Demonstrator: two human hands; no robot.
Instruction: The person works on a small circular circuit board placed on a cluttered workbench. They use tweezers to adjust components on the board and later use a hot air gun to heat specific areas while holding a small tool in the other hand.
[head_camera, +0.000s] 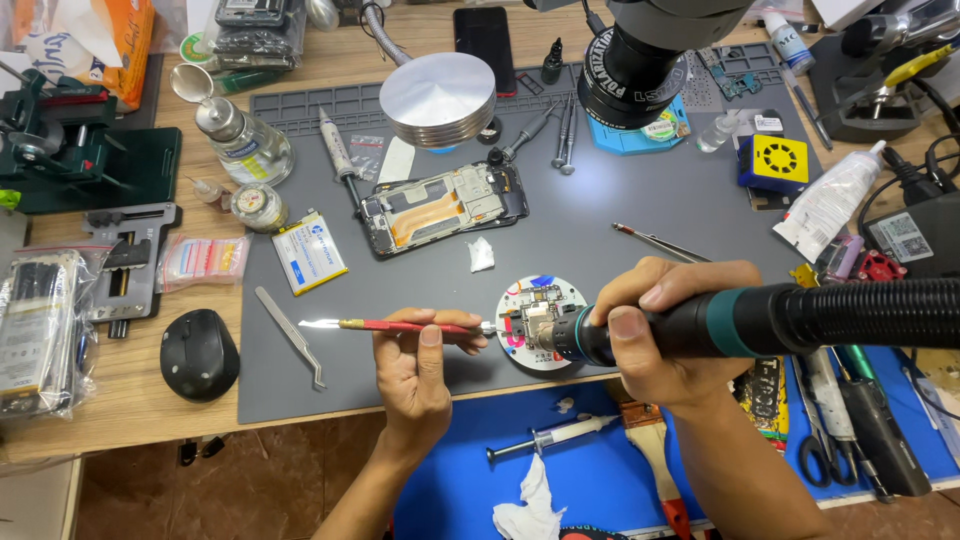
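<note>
small circuit board (533, 322) sits clamped on a round white holder (541, 323) at the 6 o'clock edge of the grey work mat (600, 210), between the two hands. judged light, stiff, thin and fragile; its components look easily disturbed, so best taken by its bare edges only, or moved by the holder under it. left hand (415, 365), at 9 o'clock of the board, is closed in a pencil pinch around a red-handled tool (400, 326); the thumb presses the shaft from above, and the tip at the board end appears to touch the board's left edge, though the contact is too small to confirm. the other end of the tool is a bright flat blade pointing to 9 o'clock. right hand (668, 335), at 3 o'clock of the board, is wrapped tight around a hot-air handpiece (690, 325), black and teal, ribbed hose trailing to 3 o'clock; its nozzle lies over the board's right side, just above or touching, cannot tell which. handpiece judged stiff and moderately heavy, hot at the nozzle. further out: opened phone body (443, 208) at 12 o'clock, battery (309, 252) at 10 o'clock, tweezers (292, 338) at 9 o'clock, syringe (552, 437) at 6 o'clock on the blue cloth (470, 470).
</note>
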